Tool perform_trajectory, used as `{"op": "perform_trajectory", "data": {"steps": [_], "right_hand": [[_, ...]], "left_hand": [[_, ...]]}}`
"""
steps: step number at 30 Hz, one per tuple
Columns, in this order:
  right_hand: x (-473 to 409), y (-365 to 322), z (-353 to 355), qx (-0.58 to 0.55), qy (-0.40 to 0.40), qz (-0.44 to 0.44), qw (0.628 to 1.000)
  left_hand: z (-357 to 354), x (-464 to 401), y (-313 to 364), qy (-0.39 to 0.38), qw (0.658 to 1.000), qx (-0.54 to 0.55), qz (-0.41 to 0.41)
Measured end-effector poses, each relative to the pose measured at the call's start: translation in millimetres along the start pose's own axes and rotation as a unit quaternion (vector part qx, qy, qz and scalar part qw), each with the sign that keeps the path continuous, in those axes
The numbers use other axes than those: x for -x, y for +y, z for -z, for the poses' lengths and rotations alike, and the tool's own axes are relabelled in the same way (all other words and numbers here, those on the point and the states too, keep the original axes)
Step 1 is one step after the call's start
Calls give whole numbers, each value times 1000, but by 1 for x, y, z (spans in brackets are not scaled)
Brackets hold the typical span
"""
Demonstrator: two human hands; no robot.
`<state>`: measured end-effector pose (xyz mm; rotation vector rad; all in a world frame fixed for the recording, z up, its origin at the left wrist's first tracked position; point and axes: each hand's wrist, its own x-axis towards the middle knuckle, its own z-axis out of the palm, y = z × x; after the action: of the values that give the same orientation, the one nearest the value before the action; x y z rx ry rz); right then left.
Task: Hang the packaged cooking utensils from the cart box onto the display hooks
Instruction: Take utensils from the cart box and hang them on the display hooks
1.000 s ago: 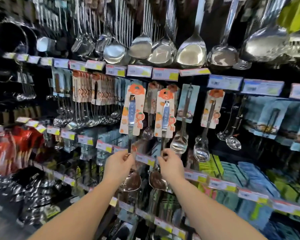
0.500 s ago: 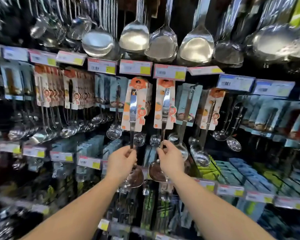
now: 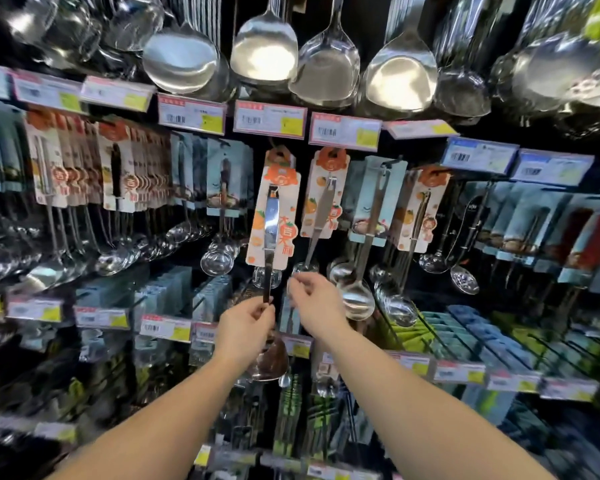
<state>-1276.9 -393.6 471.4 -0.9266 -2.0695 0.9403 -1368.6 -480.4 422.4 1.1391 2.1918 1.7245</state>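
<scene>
Left hand (image 3: 245,325) pinches spatula handle (image 3: 268,282).

A single head-worn wide-angle camera faces the display rack (image 3: 413,129) head-on and tilts slightly upward. It stands close, at arm's reach. Both forearms enter from the bottom edge; no second view.

Hard overhead store light, as I see it through the head camera, blooms white on the steel spatulas (image 3: 400,77) above my two hands, while the backing board sits near black. Detail is sharpest just above the left hand (image 3: 245,327); far out to either side, shelves smear with motion blur and bow under wide-angle distortion
</scene>
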Motion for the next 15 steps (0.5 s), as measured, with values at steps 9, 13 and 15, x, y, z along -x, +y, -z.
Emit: {"op": "perform_trajectory", "data": {"steps": [9,13,15], "right_hand": [[5,8,-5,-31,-2,15,999],[5,16,-1,-56,-1,4,998],[6,19,5,-94,-8,-12,995]], "left_hand": [[-19,4,5,-16,998,-48,-23],[-23,3,3,-41,995,-81,-51],[-20,1,5,-46,994,-86,-55]]}}
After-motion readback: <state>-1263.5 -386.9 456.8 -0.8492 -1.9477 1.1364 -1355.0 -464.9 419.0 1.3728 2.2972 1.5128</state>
